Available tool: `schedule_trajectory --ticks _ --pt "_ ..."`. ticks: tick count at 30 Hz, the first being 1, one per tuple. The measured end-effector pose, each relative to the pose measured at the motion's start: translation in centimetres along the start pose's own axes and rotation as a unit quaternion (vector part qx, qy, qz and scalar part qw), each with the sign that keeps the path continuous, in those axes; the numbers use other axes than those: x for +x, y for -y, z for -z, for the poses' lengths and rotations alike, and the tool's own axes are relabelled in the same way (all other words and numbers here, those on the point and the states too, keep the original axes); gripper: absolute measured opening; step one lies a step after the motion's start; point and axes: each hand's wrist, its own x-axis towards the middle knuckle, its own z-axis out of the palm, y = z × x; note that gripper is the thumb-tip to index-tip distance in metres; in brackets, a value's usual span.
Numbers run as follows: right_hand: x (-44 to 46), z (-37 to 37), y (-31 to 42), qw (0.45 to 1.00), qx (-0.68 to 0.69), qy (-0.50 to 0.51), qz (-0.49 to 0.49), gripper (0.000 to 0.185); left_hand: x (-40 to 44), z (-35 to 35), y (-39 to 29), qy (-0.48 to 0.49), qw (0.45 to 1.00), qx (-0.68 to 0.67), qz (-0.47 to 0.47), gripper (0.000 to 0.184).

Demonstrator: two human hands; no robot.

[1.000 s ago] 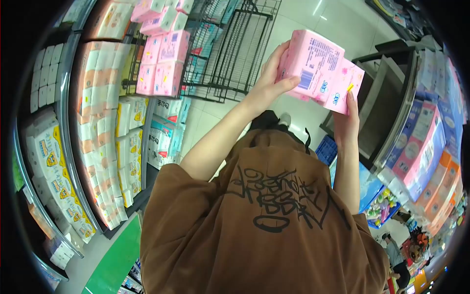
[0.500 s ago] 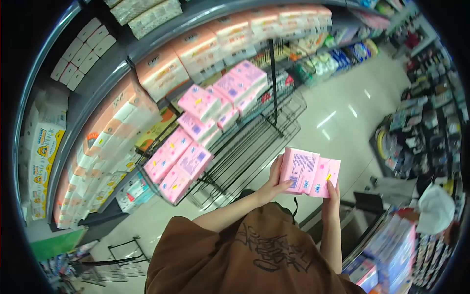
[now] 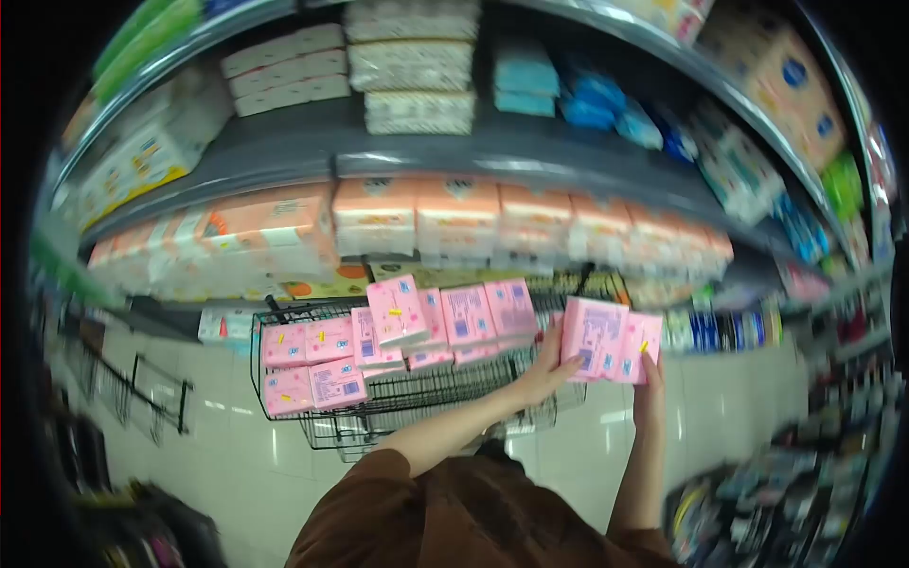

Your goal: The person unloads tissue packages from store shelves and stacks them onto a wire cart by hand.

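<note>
As left hand (image 3: 546, 370) and right hand (image 3: 650, 394) pinch pink packs (image 3: 598, 339) by the cart's (image 3: 443, 392) edge, floor (image 3: 729, 398) opens rightward

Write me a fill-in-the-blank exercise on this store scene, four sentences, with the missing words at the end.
1. The packs held by the left hand and right hand are mainly ____ in colour.
2. The person's shirt is ____.
3. The forearm passing in front of the wire cart is the person's ____ one.
4. In the picture, the held packs are to the ____ of the stacked packs.

Missing words: pink; brown; left; right.
</note>
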Motion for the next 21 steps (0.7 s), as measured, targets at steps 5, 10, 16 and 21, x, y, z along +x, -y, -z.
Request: schedule_trajectory --ticks 5,10,16,21 --pt "14.7 3.5 -3.6 0.983 -0.080 0.154 -0.057 0.060 7.3 -1.5 3.9 -0.204 0.967 0.134 -0.070 0.086" --pt "20.6 4.5 -9.7 0.963 -0.135 0.182 -0.147 0.061 7.0 -5.0 9.4 -0.312 0.886 0.339 0.040 0.081" --pt "19.4 4.2 -11.8 0.982 -0.105 0.143 -0.059 0.064 5.8 -5.2 6.3 -0.292 0.923 0.251 0.018 0.083" --pt "18.5 3.5 -13.1 0.991 -0.117 0.062 -0.023 0.065 0.5 -7.9 2.4 -0.232 0.903 0.361 -0.033 0.071"
